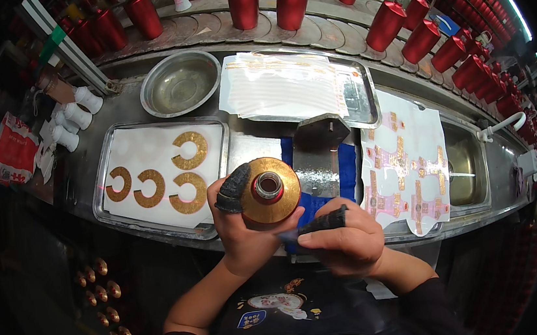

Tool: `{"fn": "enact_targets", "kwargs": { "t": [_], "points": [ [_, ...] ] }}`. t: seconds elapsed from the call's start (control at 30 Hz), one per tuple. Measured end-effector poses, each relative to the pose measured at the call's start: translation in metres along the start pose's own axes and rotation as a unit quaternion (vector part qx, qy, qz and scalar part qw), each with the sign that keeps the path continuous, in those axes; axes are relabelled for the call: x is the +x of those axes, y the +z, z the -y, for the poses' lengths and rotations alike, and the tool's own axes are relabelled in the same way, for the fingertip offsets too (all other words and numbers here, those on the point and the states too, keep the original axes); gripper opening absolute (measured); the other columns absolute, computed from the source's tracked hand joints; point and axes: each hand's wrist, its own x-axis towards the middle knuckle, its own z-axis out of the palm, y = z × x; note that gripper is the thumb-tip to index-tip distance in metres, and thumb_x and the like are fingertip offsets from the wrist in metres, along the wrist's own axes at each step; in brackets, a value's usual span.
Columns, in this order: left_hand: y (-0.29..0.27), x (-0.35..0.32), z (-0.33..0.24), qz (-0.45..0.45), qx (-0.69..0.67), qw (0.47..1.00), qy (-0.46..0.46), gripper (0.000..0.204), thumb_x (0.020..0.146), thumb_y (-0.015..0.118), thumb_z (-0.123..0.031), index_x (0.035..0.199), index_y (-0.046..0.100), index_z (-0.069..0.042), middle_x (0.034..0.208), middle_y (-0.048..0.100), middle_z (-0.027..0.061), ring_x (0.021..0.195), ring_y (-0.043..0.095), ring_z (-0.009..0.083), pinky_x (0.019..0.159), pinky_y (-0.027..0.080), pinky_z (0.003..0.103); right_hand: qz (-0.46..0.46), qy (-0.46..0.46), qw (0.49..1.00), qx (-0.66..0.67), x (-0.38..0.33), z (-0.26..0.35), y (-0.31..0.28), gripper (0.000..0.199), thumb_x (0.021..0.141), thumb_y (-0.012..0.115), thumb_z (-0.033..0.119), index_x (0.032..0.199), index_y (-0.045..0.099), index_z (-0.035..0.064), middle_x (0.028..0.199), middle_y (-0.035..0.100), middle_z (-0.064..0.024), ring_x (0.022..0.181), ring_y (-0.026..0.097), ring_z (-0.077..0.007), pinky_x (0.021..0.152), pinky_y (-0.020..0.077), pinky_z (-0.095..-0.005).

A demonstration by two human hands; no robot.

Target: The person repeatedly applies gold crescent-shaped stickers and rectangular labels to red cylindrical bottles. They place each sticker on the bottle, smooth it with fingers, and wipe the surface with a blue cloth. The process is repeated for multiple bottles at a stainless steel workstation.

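My left hand (245, 240) is closed around a bottle (286, 209) at the middle of the bench. The bottle's mouth tilts up toward me; its round shoulder is gold and the neck is bare, with red at the neck's base. Just right of it, my right hand (348, 243) is pinched, holding a small, dark, blurred piece whose kind I cannot make out. Both hands wear black finger covers. Left of the bottle, a metal tray (103, 178) carries a white sheet with several gold C-shaped decals (149, 188).
Behind stand a metal bowl (171, 102) and a tray (366, 101) with white sheets. A dark metal stand (321, 162) rests on blue cloth. Printed decal sheets (405, 159) lie beside a sink (470, 189). Red bottles (293, 1) line a curved conveyor (221, 27).
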Motion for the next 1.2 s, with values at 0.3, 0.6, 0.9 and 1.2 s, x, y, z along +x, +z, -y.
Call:
{"fn": "enact_targets", "kwargs": {
  "t": [0.3,0.6,0.9,1.2],
  "points": [
    [-0.045,0.048,0.003,0.24,-0.114,0.963,-0.043,0.097,0.057,0.098,-0.018,0.141,0.05,-0.004,0.133,0.057,0.0128,0.122,0.06,0.0271,0.104,0.048,0.038,-0.017,0.323,0.939,0.113,0.03,-0.065,-0.006,0.029,0.088,0.079,0.017,0.109,0.068,0.0015,0.101,0.066,-0.0031,0.094,0.06,-0.0099,0.086,0.0481,-0.0239],
    [-0.044,0.032,0.0,0.224,-0.154,0.959,-0.077,0.114,0.058,0.101,-0.026,0.149,0.035,-0.005,0.144,0.043,0.0155,0.138,0.047,0.0292,0.114,0.04,0.041,-0.014,0.215,0.971,0.103,0.051,-0.057,-0.003,0.021,0.085,0.078,0.007,0.104,0.07,0.0025,0.093,0.07,-0.0072,0.087,0.065,-0.0105,0.078,0.0512,-0.0245],
    [-0.047,0.044,0.01,0.296,-0.251,0.898,-0.208,0.125,0.062,0.098,-0.014,0.156,0.017,-0.004,0.148,0.048,0.0162,0.141,0.045,0.0265,0.116,0.038,0.041,0.199,0.265,0.923,0.196,0.11,-0.095,0.005,0.025,0.081,0.079,0.007,0.104,0.071,-0.0005,0.092,0.068,-0.0008,0.083,0.061,-0.0092,0.076,0.0497,-0.0244],
    [-0.039,0.042,0.009,0.257,-0.284,0.92,-0.084,0.098,0.066,0.092,-0.004,0.15,0.041,-0.004,0.147,0.05,0.0145,0.137,0.05,0.0257,0.114,0.04,0.04,0.087,0.302,0.94,0.135,0.092,-0.084,-0.008,0.021,0.084,0.077,0.008,0.103,0.071,0.0005,0.094,0.071,-0.0035,0.086,0.063,-0.0105,0.08,0.0516,-0.0263]
  ]
}}
